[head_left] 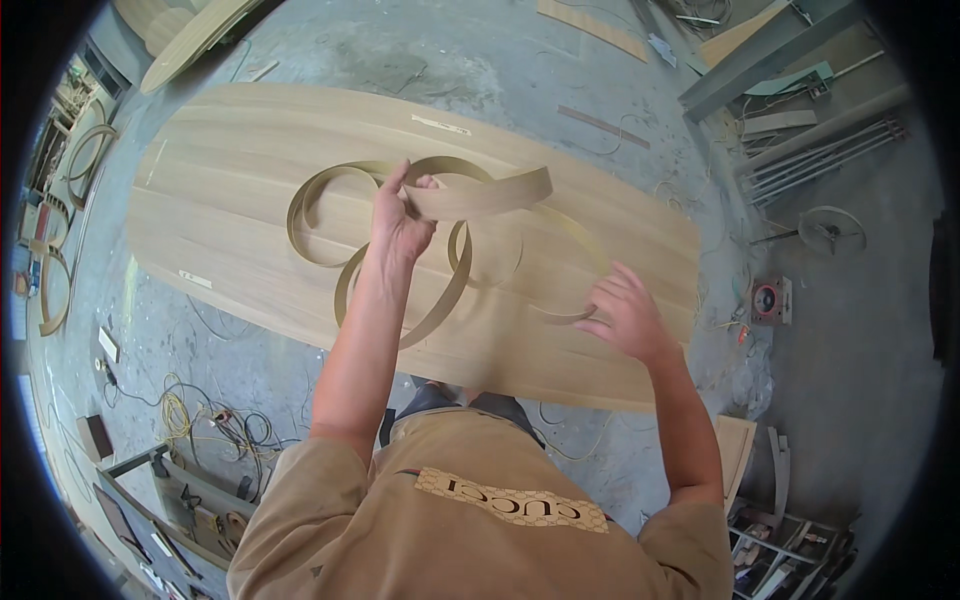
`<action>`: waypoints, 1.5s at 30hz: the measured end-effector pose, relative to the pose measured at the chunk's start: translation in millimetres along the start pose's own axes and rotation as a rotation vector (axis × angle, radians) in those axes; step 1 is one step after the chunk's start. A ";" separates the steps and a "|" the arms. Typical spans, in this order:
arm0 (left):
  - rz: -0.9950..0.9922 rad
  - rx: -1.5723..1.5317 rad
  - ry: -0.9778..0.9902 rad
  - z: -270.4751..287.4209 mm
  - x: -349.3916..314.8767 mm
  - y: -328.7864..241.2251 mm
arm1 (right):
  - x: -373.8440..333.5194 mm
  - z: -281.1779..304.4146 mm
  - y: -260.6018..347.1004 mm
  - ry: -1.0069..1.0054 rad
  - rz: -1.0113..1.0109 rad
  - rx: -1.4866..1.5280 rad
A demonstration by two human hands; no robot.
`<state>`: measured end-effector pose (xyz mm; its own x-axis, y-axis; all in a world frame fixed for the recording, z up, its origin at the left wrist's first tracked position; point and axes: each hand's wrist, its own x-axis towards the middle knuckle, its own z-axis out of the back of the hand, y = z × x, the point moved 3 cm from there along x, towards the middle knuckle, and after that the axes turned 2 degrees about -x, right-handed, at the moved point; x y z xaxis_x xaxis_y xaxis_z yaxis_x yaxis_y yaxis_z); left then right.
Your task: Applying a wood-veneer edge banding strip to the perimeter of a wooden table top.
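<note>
A long, curling strip of wood-coloured edge banding [490, 198] lies in loose loops over a large wooden tabletop [230, 140] with curved sides. My left hand [402, 215] is closed around part of the strip near the middle of the board, thumb pointing up and away from me. Several loops hang or rest around that wrist. Closer to the board's right end, my right hand [628, 312] pinches another stretch of the same strip, which bends back from the fingers in a wide curve. The fingertips of that hand are partly hidden.
Small pale labels sit on the board. Tangled cables [235, 425] lie on the floor at lower left, beside a metal-framed cart [170, 505]. More banding coils [55, 290] stand far left. To the right are a steel post [770, 55], a fan [825, 232] and a red-fronted device [768, 300].
</note>
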<state>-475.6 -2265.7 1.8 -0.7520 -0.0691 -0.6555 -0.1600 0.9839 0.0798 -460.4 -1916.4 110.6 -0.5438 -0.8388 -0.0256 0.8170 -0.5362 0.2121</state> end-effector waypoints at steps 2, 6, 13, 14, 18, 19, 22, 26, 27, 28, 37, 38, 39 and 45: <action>0.051 0.043 0.173 11.2 -20.7 7.4 | -18.3 -1.1 -14.6 0.013 -0.038 -0.054; 0.260 -0.039 0.127 40.5 -50.9 30.2 | -23.3 -30.2 -40.2 -0.206 -0.165 -0.002; 0.292 0.008 0.201 9.6 -69.2 65.7 | 3.7 -129.0 -60.9 -0.239 -0.600 0.205; 0.269 0.025 0.201 -0.4 -72.0 64.7 | 5.7 -139.8 -62.4 -0.237 -0.608 0.214; 0.139 0.182 0.223 -15.8 -79.3 74.7 | 17.1 -159.7 -56.9 -0.202 -0.713 0.244; 0.095 0.247 0.196 -21.4 -87.4 87.2 | 19.7 -164.9 -53.0 -0.137 -0.766 0.552; -0.213 0.390 0.264 -15.7 -98.6 116.2 | 16.8 -141.5 -7.3 -0.302 -0.541 0.931; -0.329 0.537 0.311 -17.0 -122.9 157.7 | -16.3 -105.8 25.8 -0.259 -0.558 1.580; -0.368 0.523 0.366 -16.6 -125.3 171.1 | -26.9 -100.5 34.8 -0.282 -0.458 1.534; -0.355 0.527 0.419 -19.6 -133.8 186.1 | -34.7 -95.8 40.6 -0.312 -0.366 1.487; -0.629 0.868 0.687 -25.9 -145.9 203.1 | 5.1 -21.5 42.1 -0.634 -0.229 1.306; -0.749 1.057 0.724 -27.5 -149.1 194.1 | -1.2 -11.2 34.8 -0.796 -0.157 1.397; -0.863 1.251 0.761 -27.5 -152.5 188.9 | -7.4 -1.1 29.0 -0.967 -0.084 1.481; -0.464 1.483 0.636 4.7 -95.4 115.1 | 15.2 72.7 41.0 -0.805 0.024 1.445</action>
<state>-419.3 -2145.1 70.0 -0.9979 -0.0651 -0.0020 -0.0066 0.1314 -0.9913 -449.1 -1944.2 189.9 -0.8643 -0.3370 0.3734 0.2344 0.3871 0.8918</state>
